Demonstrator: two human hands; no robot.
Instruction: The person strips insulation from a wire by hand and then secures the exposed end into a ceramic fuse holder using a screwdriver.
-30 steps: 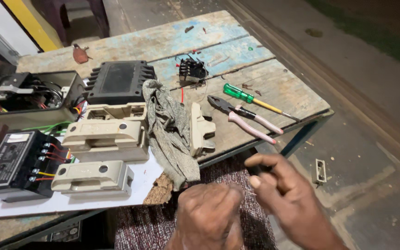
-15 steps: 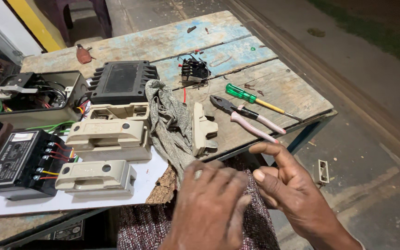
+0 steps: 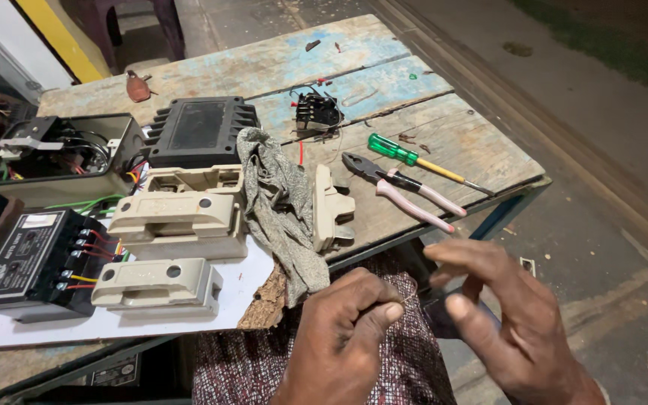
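My left hand (image 3: 346, 330) hovers over my lap, thumb and forefinger pinched on what looks like a thin wire strand at the fingertips. My right hand (image 3: 504, 315) is beside it to the right, fingers spread; a dark object (image 3: 435, 319) shows just behind its thumb, and I cannot tell whether the hand touches it. Both hands are below the front edge of the wooden table (image 3: 451, 142). Nearest on the table are a beige switch part (image 3: 331, 214) and a grey rag (image 3: 283, 210).
Pink-handled pliers (image 3: 406, 195) and a green screwdriver (image 3: 391, 148) lie at the right. A small black wired component (image 3: 316, 112) sits further back. Left are a black finned cover (image 3: 200, 133), two beige housings (image 3: 181, 217), a black labelled unit (image 3: 31, 262) and an open wired box (image 3: 54, 157).
My left hand went from lying flat to a pinch. My right hand opened its fingers and shifted slightly right. The view tilted; items on the table stayed put.
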